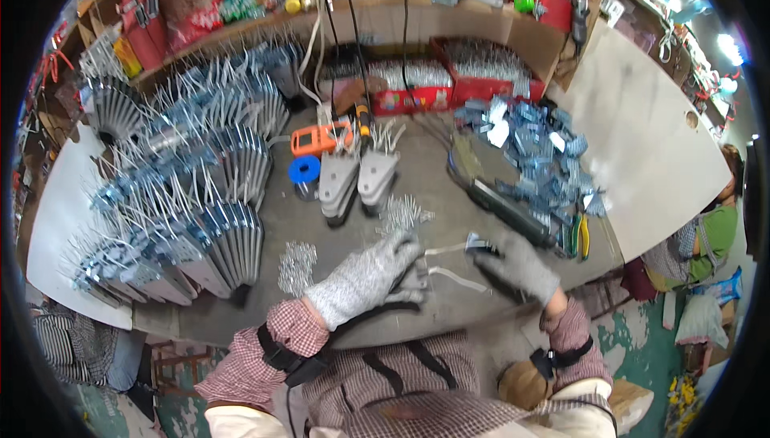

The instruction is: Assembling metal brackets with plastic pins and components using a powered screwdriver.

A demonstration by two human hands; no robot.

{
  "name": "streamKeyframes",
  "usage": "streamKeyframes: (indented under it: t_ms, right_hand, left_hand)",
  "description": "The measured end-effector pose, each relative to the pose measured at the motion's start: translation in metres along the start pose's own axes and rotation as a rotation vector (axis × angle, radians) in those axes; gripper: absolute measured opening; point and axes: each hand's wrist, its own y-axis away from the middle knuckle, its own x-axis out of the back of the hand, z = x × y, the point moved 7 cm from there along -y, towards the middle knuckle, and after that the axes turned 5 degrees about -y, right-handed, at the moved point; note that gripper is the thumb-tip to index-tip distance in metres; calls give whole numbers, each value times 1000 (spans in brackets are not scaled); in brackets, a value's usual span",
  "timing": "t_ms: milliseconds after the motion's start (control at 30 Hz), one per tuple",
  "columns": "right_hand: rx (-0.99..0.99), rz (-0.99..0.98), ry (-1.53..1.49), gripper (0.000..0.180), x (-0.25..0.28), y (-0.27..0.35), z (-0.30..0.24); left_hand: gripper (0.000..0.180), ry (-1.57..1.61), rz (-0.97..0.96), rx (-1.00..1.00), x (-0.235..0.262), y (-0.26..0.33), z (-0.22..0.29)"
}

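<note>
Both hands wear grey knit gloves. My left hand lies over a flat grey metal bracket on the workbench, fingers closed around its edge. A thin white strip sticks out to the right from under it. My right hand pinches a small shiny metal clip with a white strip trailing left from it. The two hands are a few centimetres apart near the bench's front edge.
Rows of finished metal brackets fill the left of the bench. A heap of loose clips lies at right, with pliers. Small screws, two stacked plates, blue tape and red boxes sit behind. Another person sits at far right.
</note>
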Motion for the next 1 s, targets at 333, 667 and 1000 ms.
streamKeyframes:
  t_ms: [333, 667, 1000]
  right_hand:
    - [357, -287, 73, 24, -58, -11, -111]
    - [107, 22, -79, 35, -41, -83, -67]
    - [165, 87, 21, 31, -49, -103, -56]
  left_hand:
    - [120, -48, 129, 173, -46, 45, -13]
    - [101, -91, 131, 186, -49, 36, -23]
    - [98, -69, 155, 229, -42, 33, -19]
